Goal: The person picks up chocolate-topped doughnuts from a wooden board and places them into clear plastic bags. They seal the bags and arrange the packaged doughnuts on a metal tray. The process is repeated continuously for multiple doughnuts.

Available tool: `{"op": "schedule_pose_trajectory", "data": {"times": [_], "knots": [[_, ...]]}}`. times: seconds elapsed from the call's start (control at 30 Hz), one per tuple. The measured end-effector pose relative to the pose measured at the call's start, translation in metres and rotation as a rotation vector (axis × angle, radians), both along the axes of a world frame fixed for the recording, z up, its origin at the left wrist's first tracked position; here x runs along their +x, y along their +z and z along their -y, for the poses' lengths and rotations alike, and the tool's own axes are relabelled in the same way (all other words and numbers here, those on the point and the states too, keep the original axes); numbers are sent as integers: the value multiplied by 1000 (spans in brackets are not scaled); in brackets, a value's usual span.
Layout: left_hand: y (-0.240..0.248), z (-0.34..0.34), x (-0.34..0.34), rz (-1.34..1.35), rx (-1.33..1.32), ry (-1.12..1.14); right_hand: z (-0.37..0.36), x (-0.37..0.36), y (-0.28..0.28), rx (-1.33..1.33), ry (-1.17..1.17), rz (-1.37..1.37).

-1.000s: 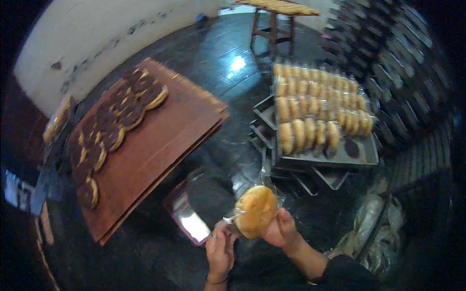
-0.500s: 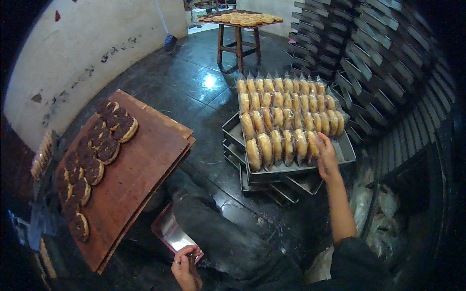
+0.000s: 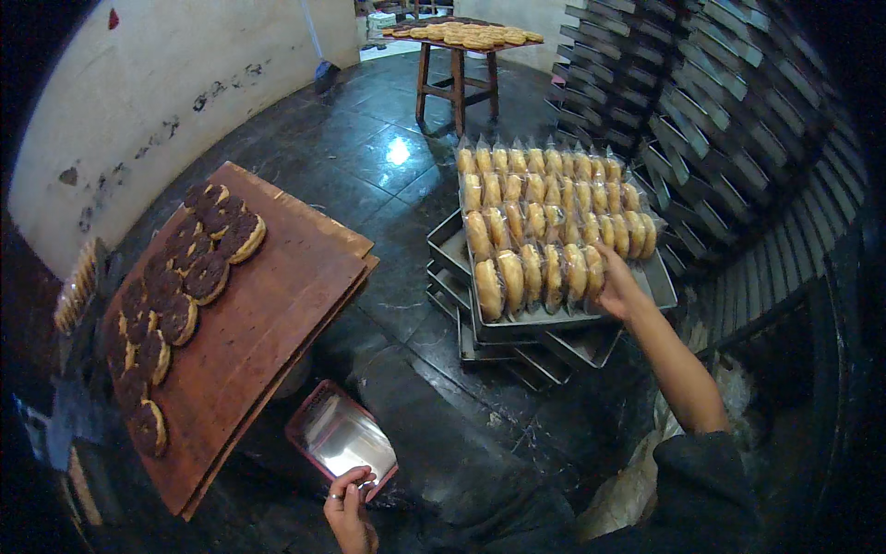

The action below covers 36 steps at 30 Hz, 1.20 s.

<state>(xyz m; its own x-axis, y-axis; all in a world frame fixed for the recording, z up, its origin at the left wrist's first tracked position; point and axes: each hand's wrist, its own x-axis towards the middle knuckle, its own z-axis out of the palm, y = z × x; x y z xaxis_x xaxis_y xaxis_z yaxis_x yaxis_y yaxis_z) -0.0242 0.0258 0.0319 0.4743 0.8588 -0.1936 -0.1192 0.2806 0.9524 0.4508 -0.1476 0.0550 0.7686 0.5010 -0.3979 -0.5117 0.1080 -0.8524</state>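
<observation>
My right hand (image 3: 622,288) is against the last wrapped donut (image 3: 593,273) in the near row, its fingers curled round the far side and partly hidden. Clear bags cover the donuts, which stand on edge in several rows in a metal tray (image 3: 666,288). Low in the middle, my left hand (image 3: 351,513) has its fingers bent together at the near corner of a red-rimmed container (image 3: 297,427) with shiny clear plastic in it. What those fingers pinch, if anything, cannot be made out. Chocolate-topped donuts (image 3: 205,277) lie along the left of a brown wooden board (image 3: 268,300).
More metal trays (image 3: 448,282) are stacked askew beneath the filled one. A far stool (image 3: 459,88) bears a board of donuts (image 3: 471,35). Dark metal racks (image 3: 711,102) line the right side. Plastic bags (image 3: 729,388) lie near my right arm. A broom (image 3: 325,72) leans by the wall.
My right hand has moved slightly down and closed in on the end donut, its fingers now reaching behind it. My left hand stays by the container, more of which now shows.
</observation>
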Motion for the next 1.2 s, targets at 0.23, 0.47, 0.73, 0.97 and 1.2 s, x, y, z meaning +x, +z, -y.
{"op": "schedule_pose_trajectory", "data": {"times": [0.23, 0.47, 0.73, 0.97, 1.2], "knots": [[-9, -11, -22, -4, -26, 25, -11, -22, 18, -22, -259, 363], [-74, -26, -49, -400, 64, -4, -161, -233, 36, 197, 641, 1100], [-165, -12, -54, -509, 111, -225, -334, -369, -303, -579, 1636, 1575], [-178, -15, -69, -414, 11, -6, -304, -405, -275, -517, 1636, 1913], [-143, -20, -44, -147, -372, -91, -331, -374, -240, -385, 2019, 1501]]}}
